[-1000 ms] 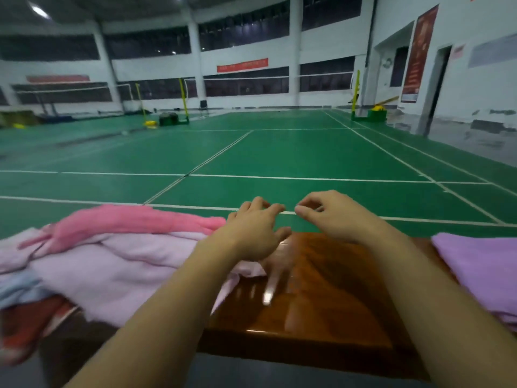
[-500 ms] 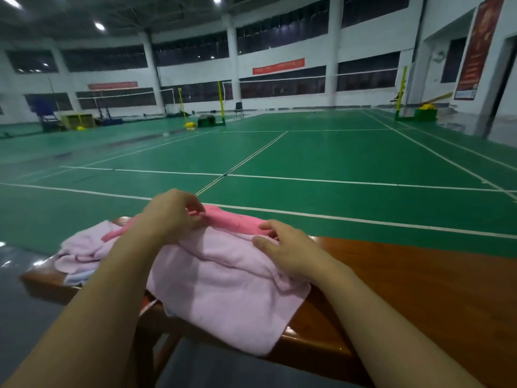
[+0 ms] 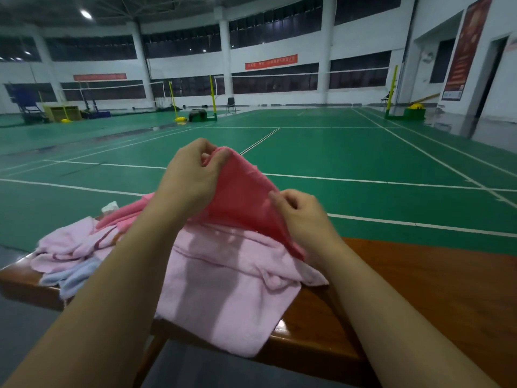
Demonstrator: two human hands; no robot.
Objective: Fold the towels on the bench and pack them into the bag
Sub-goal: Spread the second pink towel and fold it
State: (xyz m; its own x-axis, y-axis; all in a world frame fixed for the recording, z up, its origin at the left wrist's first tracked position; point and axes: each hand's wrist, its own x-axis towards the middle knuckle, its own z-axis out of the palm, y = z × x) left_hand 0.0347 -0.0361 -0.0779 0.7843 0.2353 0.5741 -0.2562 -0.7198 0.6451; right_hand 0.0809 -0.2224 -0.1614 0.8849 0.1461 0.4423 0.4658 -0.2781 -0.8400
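Since half a second back, both hands have come up off the pile and the deep pink towel [image 3: 246, 200] has risen with them; earlier it lay flat at the far edge.

Head view, the only one I have: left hand [image 3: 193, 177] pinches the towel's top corner, fingers [image 3: 208, 152] pressed together on the cloth. Right hand [image 3: 303, 212] pinches the edge lower down, fingers closed on it. Towel hangs slack between the two grips, its lower end trailing onto the pale pink towel [image 3: 223, 289], which drapes over the near edge of the surface [image 3: 433, 289]. More pale pink and a light blue towel [image 3: 74, 277] are heaped at the left end. Bag not in view.

My read: cloth is light, limp and grippy, nothing fragile. Best hold is two adjacent corners, so I'd slide the right pinch along the hem to its corner before folding. Risk: dragging the pale one off.
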